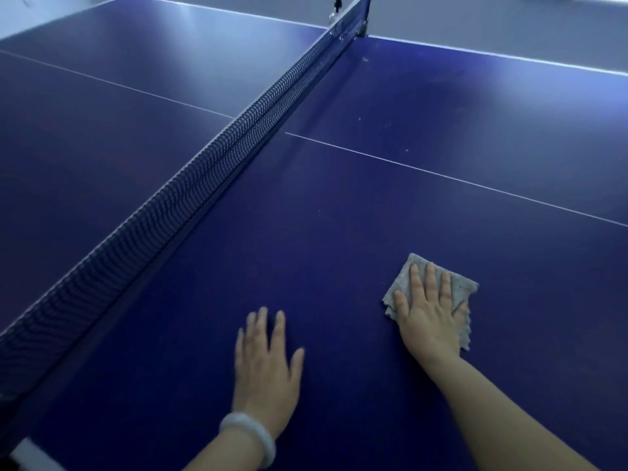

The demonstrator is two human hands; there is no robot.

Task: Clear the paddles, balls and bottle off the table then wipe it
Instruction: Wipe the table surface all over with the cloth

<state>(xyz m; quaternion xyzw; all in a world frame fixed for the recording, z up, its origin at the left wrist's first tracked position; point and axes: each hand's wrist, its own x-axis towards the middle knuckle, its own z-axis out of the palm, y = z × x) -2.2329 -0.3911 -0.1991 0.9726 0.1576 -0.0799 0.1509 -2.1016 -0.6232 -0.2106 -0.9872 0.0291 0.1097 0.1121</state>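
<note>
A dark blue table-tennis table [339,205] fills the view. My right hand [429,311] lies flat with spread, straight fingers on a folded grey cloth [460,290], pressing it onto the near right part of the table. My left hand [268,365] rests flat on the bare surface to the left of the cloth, fingers straight, a pale bangle on its wrist. No paddles, balls or bottle are in view.
The black net [210,164] runs diagonally from the near left to its post and clamp [360,25] at the far edge. A white centre line [441,176] crosses the table. Small pale specks [407,150] dot the surface beyond the cloth. Grey floor lies past the far edge.
</note>
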